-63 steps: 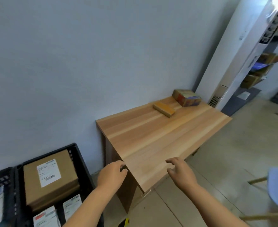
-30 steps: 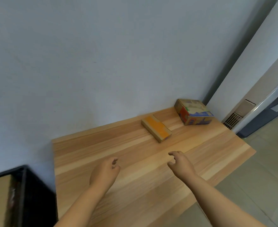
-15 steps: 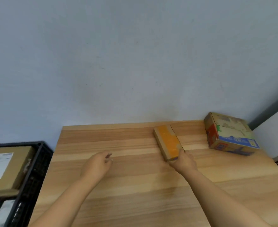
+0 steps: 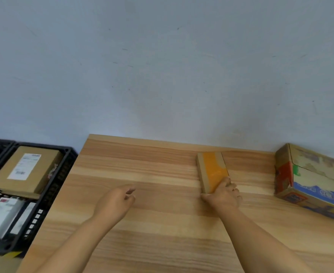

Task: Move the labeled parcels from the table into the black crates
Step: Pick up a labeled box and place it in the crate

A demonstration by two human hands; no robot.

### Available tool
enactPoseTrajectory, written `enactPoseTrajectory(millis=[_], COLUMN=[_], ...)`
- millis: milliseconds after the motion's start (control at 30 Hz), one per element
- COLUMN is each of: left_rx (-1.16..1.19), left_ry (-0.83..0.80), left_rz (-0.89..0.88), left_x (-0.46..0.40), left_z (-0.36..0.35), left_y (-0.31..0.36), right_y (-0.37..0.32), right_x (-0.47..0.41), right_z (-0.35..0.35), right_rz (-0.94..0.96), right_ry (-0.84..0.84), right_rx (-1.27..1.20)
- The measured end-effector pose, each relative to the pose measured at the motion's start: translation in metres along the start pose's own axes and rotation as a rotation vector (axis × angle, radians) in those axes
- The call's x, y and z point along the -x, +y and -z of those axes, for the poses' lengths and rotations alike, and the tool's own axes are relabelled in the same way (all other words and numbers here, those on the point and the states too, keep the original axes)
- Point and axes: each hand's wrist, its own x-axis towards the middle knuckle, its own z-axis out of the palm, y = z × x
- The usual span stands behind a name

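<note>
- Right hand [image 4: 222,196] at the near short end of the flat orange-topped parcel [image 4: 212,171]. Fingers curled onto that end, thumb side toward the left corner. Reads as a grip just being taken; parcel sits flat on the wooden table [image 4: 152,223], not lifted.
- Parcel lies toward the back of the table, near the wall [image 4: 162,75]. Long axis runs away from the person, near end to far end, slightly angled. The hand holds it end-on, along that axis, not across the width.
- Left hand [image 4: 116,201] hovers over bare table, well apart from the parcel and to its left. Fingers loosely curled, holding nothing.
- Right hand is plainly the nearer one; the left would have to cross a broad stretch of table to help.
- Second parcel, a printed carton [image 4: 310,180], sits further right, apart from the orange one, untouched.
- Black crate [image 4: 61,174] stands off the table's left edge, lower down. It holds a brown box with a white label [image 4: 24,168] and some flatter labeled packets nearer the person. A second crate edge shows at far left.
- Judgement: the carry goes leftward, across the person's front, from right hand toward the crate. An end grip on a long flat box may let the far end droop; the left hand is placed to take the other end.
- No label visible on the orange parcel's top face; cannot tell where it sits.
</note>
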Motion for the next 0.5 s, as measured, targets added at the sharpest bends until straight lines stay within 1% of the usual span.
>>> enactPoseTrajectory(millis=[200, 333, 500], left_rx=[-0.035, -0.007, -0.016], left_ry=[-0.006, -0.019, 0.001], left_rz=[-0.013, -0.069, -0.140], left_x=[-0.001, -0.002, -0.007], left_z=[0.000, 0.004, 0.027], left_y=[0.007, 0.021, 0.038], right_y=[-0.010, -0.031, -0.069], right_x=[0.014, 0.038, 0.084], right_z=[0.001, 0.009, 0.034], right_rz=[0.011, 0.094, 0.181], right_ry=[0.030, 0.074, 0.182], right_rx=[-0.028, -0.073, -0.154])
